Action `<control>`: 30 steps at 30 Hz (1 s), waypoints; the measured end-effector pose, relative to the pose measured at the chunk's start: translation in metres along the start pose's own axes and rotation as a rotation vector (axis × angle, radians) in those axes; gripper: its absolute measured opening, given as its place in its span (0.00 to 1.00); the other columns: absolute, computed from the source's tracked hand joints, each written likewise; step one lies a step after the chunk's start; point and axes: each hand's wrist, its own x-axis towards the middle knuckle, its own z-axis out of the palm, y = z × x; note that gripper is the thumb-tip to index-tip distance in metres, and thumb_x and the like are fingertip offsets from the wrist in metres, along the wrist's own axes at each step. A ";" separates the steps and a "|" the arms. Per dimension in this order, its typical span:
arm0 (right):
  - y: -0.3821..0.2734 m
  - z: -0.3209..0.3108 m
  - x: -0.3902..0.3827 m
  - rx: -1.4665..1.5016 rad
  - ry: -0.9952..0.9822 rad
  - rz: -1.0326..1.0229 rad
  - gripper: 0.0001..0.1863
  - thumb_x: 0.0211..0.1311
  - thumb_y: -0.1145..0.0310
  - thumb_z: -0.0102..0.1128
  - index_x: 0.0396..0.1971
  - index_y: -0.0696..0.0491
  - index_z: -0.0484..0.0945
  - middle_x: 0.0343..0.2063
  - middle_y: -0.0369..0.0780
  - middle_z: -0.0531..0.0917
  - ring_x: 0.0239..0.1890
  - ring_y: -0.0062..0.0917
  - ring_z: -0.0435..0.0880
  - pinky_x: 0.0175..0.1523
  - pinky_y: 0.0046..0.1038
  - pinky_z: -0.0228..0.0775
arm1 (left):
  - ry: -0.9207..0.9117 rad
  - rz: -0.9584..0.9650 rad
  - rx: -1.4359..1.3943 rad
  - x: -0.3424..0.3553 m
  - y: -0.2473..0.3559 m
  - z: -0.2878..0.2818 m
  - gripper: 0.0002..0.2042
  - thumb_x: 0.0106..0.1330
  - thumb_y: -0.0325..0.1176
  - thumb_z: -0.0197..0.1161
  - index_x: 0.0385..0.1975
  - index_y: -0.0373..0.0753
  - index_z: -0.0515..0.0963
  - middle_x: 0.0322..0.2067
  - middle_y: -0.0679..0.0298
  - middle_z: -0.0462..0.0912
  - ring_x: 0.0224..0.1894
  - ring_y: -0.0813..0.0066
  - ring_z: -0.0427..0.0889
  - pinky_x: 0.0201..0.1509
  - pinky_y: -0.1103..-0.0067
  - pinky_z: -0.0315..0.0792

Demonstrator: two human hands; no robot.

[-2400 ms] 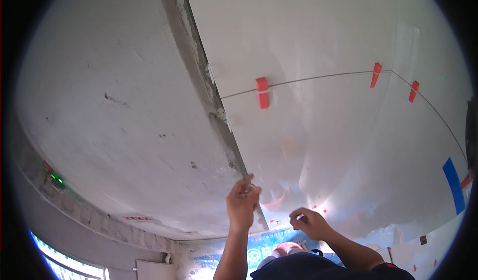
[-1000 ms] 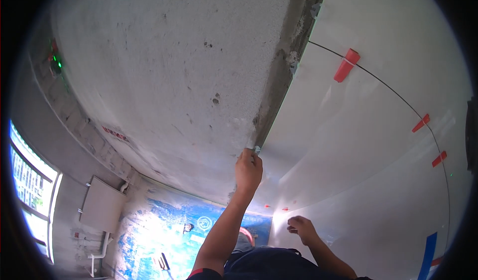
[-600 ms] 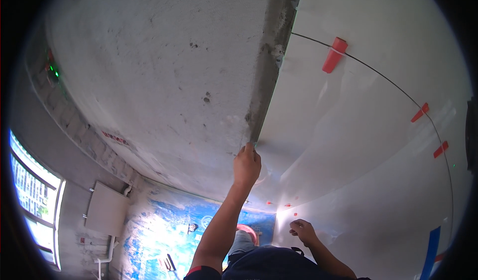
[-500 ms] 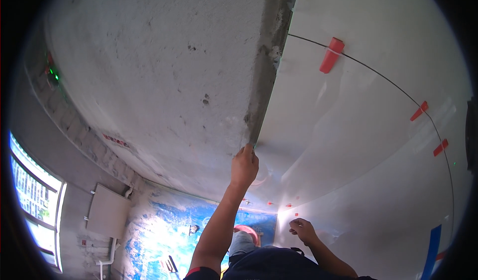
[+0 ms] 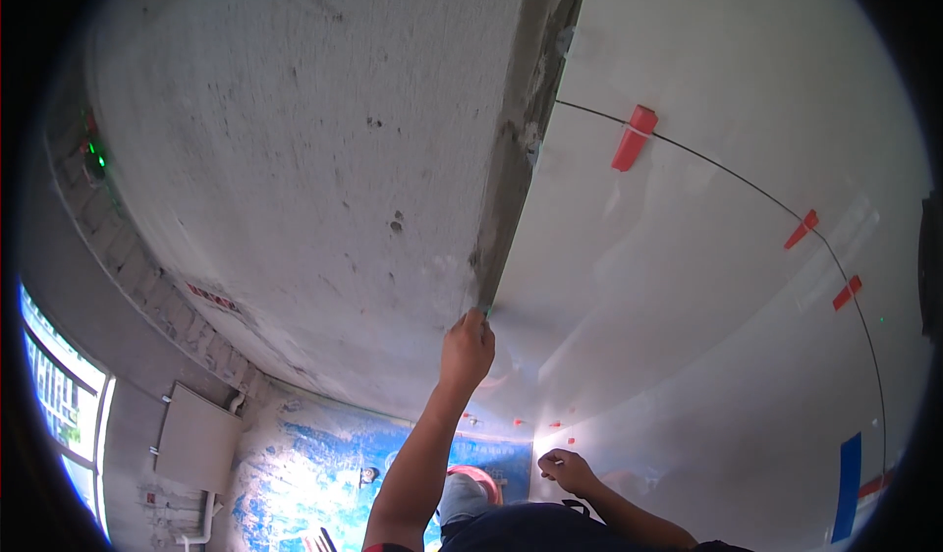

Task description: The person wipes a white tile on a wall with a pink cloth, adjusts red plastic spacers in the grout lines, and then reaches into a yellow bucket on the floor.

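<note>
My left hand (image 5: 466,354) reaches up with fingers closed at the long edge of a glossy white tile panel (image 5: 707,61), where it meets rough grey plaster (image 5: 295,159) and a dark mortar strip (image 5: 526,81). A small pale bit shows at the fingertips; what they hold is too small to name. My right hand (image 5: 570,471) is lower, curled in front of the white surface; whatever is in its fingers is hidden. Red wedges (image 5: 635,138) sit along a dark joint on the tiles, and small pale clips (image 5: 533,153) show along the panel's edge.
A device with green lights (image 5: 94,156) is at far left, above a window (image 5: 54,385). A grey board (image 5: 196,439) and white pipes (image 5: 206,524) are lower left. Blue-patterned floor (image 5: 305,434) holds a pink bucket (image 5: 481,478) near my legs. Blue tape (image 5: 847,485) is at right.
Since the oldest frame, my left hand has moved onto the panel edge and the view has turned. Over the last half second the scene has shifted slightly left and down; the hand stays at the edge.
</note>
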 end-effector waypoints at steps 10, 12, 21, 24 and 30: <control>-0.001 0.005 -0.006 -0.119 -0.030 0.043 0.17 0.66 0.60 0.59 0.40 0.61 0.80 0.34 0.42 0.85 0.36 0.26 0.86 0.44 0.26 0.77 | 0.042 0.000 0.004 -0.004 0.003 0.005 0.04 0.60 0.23 0.57 0.31 0.34 0.68 0.27 0.46 0.79 0.29 0.40 0.78 0.32 0.55 0.73; 0.003 0.005 -0.005 -0.122 -0.030 0.049 0.17 0.66 0.60 0.59 0.40 0.60 0.80 0.34 0.42 0.85 0.35 0.26 0.85 0.44 0.26 0.77 | 0.057 -0.004 -0.015 -0.003 0.008 0.005 0.04 0.60 0.22 0.56 0.30 0.34 0.68 0.27 0.46 0.78 0.29 0.40 0.78 0.32 0.55 0.73; -0.009 0.010 0.005 -0.093 -0.053 0.029 0.16 0.65 0.61 0.61 0.42 0.60 0.80 0.34 0.41 0.84 0.36 0.26 0.85 0.43 0.25 0.77 | 0.081 -0.135 -0.146 -0.032 -0.014 -0.008 0.09 0.63 0.31 0.63 0.36 0.33 0.74 0.29 0.47 0.82 0.26 0.47 0.80 0.30 0.63 0.74; -0.041 0.018 0.008 -0.022 -0.001 -0.079 0.16 0.65 0.65 0.62 0.47 0.59 0.77 0.37 0.40 0.83 0.37 0.25 0.85 0.43 0.24 0.77 | -0.102 -0.457 -0.363 -0.079 -0.031 -0.005 0.13 0.67 0.38 0.62 0.39 0.33 0.75 0.29 0.52 0.83 0.22 0.61 0.80 0.28 0.70 0.73; -0.102 0.030 0.010 -0.138 -0.068 -0.485 0.19 0.58 0.76 0.66 0.49 0.55 0.74 0.39 0.41 0.78 0.37 0.27 0.84 0.42 0.26 0.77 | -0.560 -0.770 -0.744 -0.187 -0.020 0.013 0.25 0.74 0.48 0.52 0.59 0.33 0.60 0.33 0.54 0.82 0.20 0.75 0.76 0.25 0.78 0.70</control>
